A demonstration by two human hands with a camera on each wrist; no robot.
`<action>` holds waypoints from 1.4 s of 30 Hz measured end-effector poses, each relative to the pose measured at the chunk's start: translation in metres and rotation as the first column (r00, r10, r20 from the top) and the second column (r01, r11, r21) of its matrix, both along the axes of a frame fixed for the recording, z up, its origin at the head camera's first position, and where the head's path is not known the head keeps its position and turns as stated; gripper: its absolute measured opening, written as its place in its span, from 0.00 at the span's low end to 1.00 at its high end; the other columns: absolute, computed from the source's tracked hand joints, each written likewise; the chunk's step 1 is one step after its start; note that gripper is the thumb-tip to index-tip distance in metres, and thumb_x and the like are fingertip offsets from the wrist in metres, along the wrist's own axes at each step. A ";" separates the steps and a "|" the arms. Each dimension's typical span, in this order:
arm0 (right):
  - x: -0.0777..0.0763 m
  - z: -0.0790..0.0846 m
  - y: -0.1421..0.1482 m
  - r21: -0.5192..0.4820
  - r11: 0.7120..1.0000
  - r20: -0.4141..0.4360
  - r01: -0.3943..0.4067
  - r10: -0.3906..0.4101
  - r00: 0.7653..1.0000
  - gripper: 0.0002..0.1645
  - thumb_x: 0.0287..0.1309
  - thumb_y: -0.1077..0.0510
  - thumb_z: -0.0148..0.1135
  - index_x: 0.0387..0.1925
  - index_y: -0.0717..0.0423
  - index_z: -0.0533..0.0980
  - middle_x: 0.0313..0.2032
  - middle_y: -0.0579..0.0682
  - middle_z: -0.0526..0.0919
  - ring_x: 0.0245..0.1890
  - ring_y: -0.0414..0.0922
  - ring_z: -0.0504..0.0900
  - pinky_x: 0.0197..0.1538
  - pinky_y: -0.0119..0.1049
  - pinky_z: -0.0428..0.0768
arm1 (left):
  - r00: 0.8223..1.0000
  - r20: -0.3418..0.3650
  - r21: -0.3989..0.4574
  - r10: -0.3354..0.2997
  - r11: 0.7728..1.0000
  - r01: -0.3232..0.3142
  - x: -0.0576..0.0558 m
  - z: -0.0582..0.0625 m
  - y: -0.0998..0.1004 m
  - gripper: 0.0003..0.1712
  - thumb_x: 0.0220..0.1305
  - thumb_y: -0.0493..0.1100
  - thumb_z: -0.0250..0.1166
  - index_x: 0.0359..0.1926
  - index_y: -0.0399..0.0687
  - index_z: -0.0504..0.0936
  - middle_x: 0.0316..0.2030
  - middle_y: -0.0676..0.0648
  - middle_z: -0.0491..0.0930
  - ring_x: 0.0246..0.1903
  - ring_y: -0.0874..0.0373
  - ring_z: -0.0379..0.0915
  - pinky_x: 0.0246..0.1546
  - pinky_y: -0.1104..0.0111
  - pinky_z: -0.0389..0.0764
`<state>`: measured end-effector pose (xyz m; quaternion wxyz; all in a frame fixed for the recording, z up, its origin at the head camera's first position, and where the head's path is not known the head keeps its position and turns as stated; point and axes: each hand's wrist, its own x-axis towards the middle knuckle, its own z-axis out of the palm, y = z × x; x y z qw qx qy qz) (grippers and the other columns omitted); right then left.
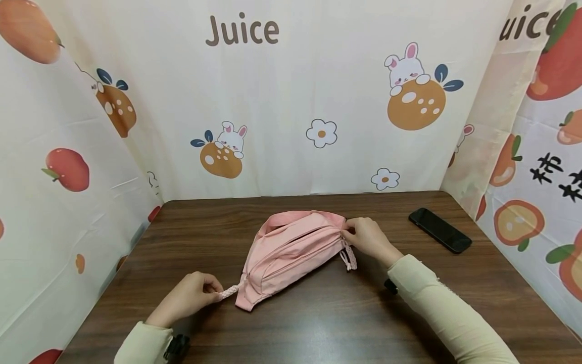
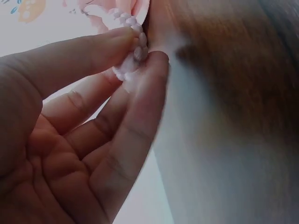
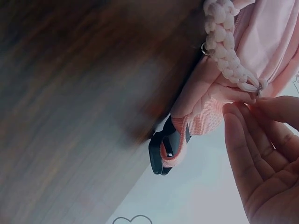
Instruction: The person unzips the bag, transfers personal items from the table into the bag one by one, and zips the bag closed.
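A pink waist bag (image 1: pixel 295 253) lies slanted across the middle of the table, its left end nearer the camera. A pale braided zipper pull (image 1: pixel 230 291) stretches out from that left end, and my left hand (image 1: pixel 193 296) pinches it between thumb and index finger. At the far right end of the bag, my right hand (image 1: pixel 369 237) pinches the fabric edge at the zipper's end. Beside these fingers hangs a second braided pull (image 3: pixel 224 42) with a small metal ring. A black buckle (image 3: pixel 163 149) sits on the pink strap (image 3: pixel 205 119) below.
A black phone (image 1: pixel 439 230) lies on the dark wooden table (image 1: pixel 309 333), toward the back right. White curtains printed with fruit and rabbits (image 1: pixel 291 101) enclose the table at the back and both sides.
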<state>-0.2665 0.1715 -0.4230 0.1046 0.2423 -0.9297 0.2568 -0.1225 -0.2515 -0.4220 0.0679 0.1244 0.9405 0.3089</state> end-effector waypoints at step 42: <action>0.002 0.001 0.003 -0.014 1.000 0.044 -0.018 0.019 0.999 0.07 0.60 0.58 0.64 0.27 0.50 0.82 0.23 0.43 0.83 0.22 0.35 0.77 0.27 0.31 0.74 | 0.950 -0.285 0.149 0.130 0.985 -0.090 -0.059 0.033 0.054 0.10 0.64 0.40 0.65 0.46 0.45 0.83 0.38 0.48 0.85 0.36 0.58 0.78 0.38 0.66 0.77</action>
